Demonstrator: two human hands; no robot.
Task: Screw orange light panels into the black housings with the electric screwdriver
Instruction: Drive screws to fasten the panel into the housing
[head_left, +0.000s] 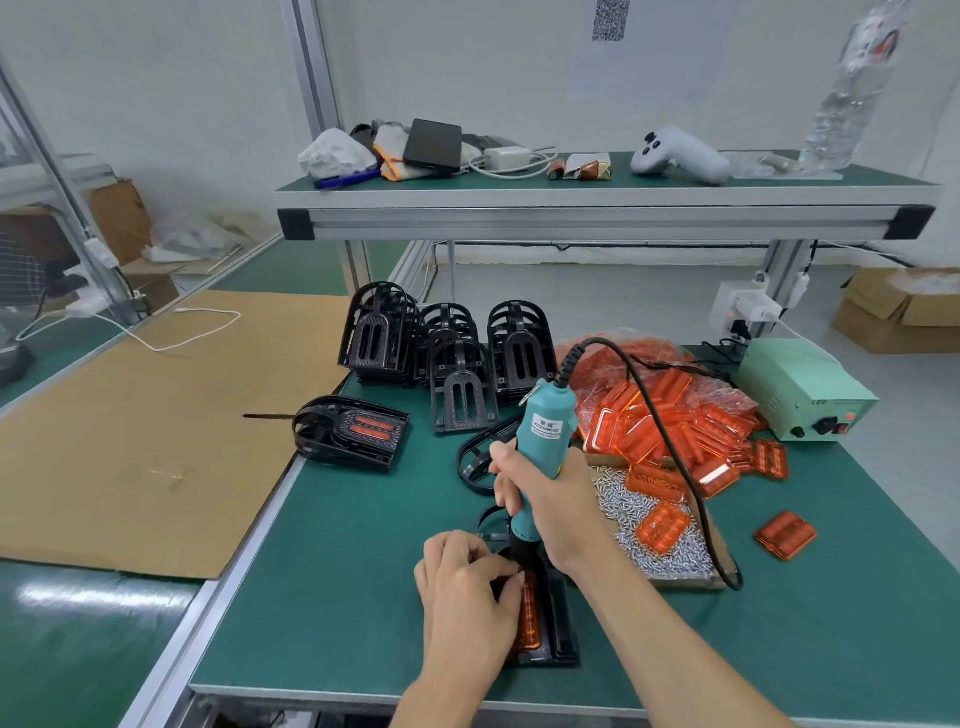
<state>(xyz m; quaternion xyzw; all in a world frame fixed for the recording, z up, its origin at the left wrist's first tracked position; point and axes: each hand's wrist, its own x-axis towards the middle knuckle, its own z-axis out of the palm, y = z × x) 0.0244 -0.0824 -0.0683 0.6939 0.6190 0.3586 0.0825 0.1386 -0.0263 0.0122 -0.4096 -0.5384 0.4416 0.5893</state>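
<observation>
While the right hand (550, 499) grips the teal electric screwdriver (543, 441) with fingers wrapped round its body, the tool stands nearly upright, tip down on the black housing (558, 623) lying near the front edge of the green surface (337, 571). Bit contact point is hidden behind the left hand. Left hand (467, 587) rests on that housing, fingers curled and pinching at the top of the orange light panel (529, 613) seated in it; exactly what the fingertips hold I can't tell.

Screwdriver cable (670, 447) loops up and over to the right, across the panel pile. Pile of loose orange panels (680, 426) sits right of the tool, partly on a clear bag. Tray of small silver screws (649, 525) just right of the right wrist, with a few panels lying on it. One panel (785, 534) lies apart, further right.

Stacks of empty black housings (447, 343) stand behind the work area. One assembled housing with orange panel (353, 431) lies to the left at the surface edge. Pale green power supply box (805, 389) at far right. Shelf (597, 208) above carries a white controller (678, 153), charger and clutter.
</observation>
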